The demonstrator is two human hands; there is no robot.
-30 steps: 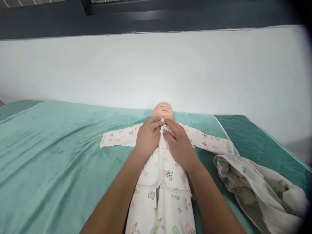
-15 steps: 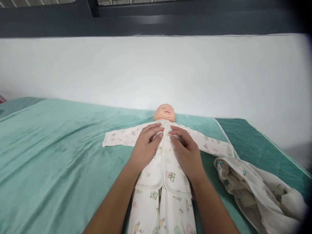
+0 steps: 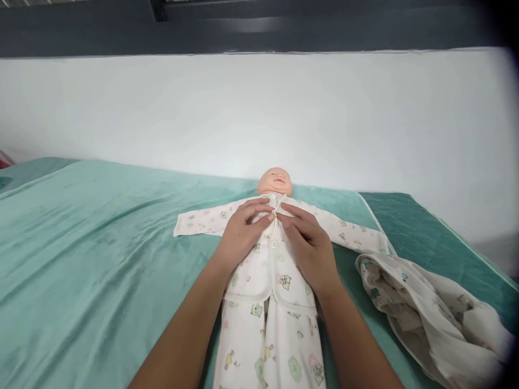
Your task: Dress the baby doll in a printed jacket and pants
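A baby doll (image 3: 275,181) lies on its back, head toward the wall, with both sleeves spread out. It wears a white printed jacket (image 3: 259,278) and matching trousers (image 3: 284,346). My left hand (image 3: 243,229) rests on the chest, fingers curled, thumb and fingertips at the left front edge. My right hand (image 3: 310,237) pinches the right front edge across from it. The cloth is gathered between my fingertips at the upper chest. A fastened button (image 3: 274,244) shows just below them. My fingertips partly hide the spot they work on.
A crumpled white printed cloth (image 3: 433,308) lies at the right, close to the doll's sleeve. Beneath everything spreads a light green blanket (image 3: 101,259), with a darker green quilted cover (image 3: 405,216) at the right. A white wall (image 3: 203,113) rises behind, under a dark frame beam (image 3: 243,29).
My fingertips have drawn closer together on the jacket front, bringing its edges together near the upper chest. The view has tipped slightly, so the scene sits a little higher.
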